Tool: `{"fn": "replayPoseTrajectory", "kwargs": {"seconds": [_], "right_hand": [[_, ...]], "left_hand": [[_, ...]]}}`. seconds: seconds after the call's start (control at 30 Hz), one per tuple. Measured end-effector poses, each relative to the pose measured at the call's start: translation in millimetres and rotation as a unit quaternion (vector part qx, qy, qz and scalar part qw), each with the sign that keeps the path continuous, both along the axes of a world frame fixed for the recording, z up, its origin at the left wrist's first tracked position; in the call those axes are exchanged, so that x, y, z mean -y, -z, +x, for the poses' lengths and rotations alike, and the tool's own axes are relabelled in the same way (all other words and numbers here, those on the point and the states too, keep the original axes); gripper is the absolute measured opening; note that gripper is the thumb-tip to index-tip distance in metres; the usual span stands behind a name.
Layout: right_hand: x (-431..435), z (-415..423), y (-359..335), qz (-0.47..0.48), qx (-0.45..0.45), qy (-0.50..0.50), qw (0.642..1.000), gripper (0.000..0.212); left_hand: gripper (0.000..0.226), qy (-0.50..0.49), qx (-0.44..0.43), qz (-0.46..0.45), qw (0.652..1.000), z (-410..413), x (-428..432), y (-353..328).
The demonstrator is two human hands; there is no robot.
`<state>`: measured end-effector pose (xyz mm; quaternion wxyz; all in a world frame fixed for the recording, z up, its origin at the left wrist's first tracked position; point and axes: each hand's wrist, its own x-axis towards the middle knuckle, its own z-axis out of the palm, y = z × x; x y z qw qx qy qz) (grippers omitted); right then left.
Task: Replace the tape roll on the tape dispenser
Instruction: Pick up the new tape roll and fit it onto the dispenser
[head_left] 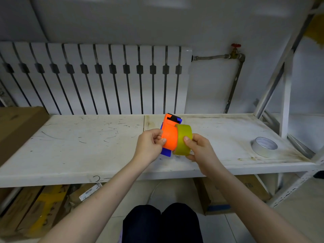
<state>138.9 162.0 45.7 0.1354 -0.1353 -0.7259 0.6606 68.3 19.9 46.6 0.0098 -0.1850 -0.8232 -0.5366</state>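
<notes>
An orange and blue tape dispenser is held above the white shelf board. My left hand grips its left side, thumb on the orange cover. A yellowish tape roll sits against the dispenser's right side, touching the orange cover. My right hand holds that roll, thumb on its outer face. Whether the roll sits on the hub is hidden. A white tape roll lies flat on the board at the right.
A white radiator and a pipe with a red valve stand behind the board. A cardboard box rests at the left end. A white rack post rises at the right. Cardboard boxes lie below.
</notes>
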Motion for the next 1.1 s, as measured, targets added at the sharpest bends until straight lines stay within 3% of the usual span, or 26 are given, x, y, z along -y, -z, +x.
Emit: {"fn": "replayPoseTrajectory", "kwargs": {"seconds": [0.1,0.23,0.4,0.57,0.73,0.9,1.0,1.1], "right_hand": [[6,-1,4,-0.003,-0.015,-0.008,1.000,0.010],[9,-7,11,-0.003,-0.010,-0.001,1.000,0.019],[12,-8,21,0.182,-0.022,0.023,0.983,0.035],[18,-4,27,0.199,-0.032,-0.014,0.979,0.025],[29,-4,27,0.229,-0.019,-0.010,0.973,0.050],[35,-6,18,0.198,-0.021,-0.017,0.980,0.066],[33,-3,21,0.165,-0.063,-0.035,0.984,0.057],[21,-4,29,0.116,-0.064,0.040,0.990,0.048]], "left_hand": [[0.015,0.010,0.001,0.007,1.000,2,-3,1],[0.026,0.018,0.032,0.043,0.998,4,-2,5],[0.024,0.044,0.083,0.077,0.993,4,0,9],[0.022,0.075,0.149,0.123,0.978,9,-3,4],[0.013,0.068,0.146,0.147,0.976,9,-6,1],[0.007,0.076,0.133,0.175,0.973,16,-11,0],[0.012,0.064,0.153,0.209,0.964,12,-7,-4],[0.013,0.070,0.156,0.215,0.962,9,0,-6]]}}
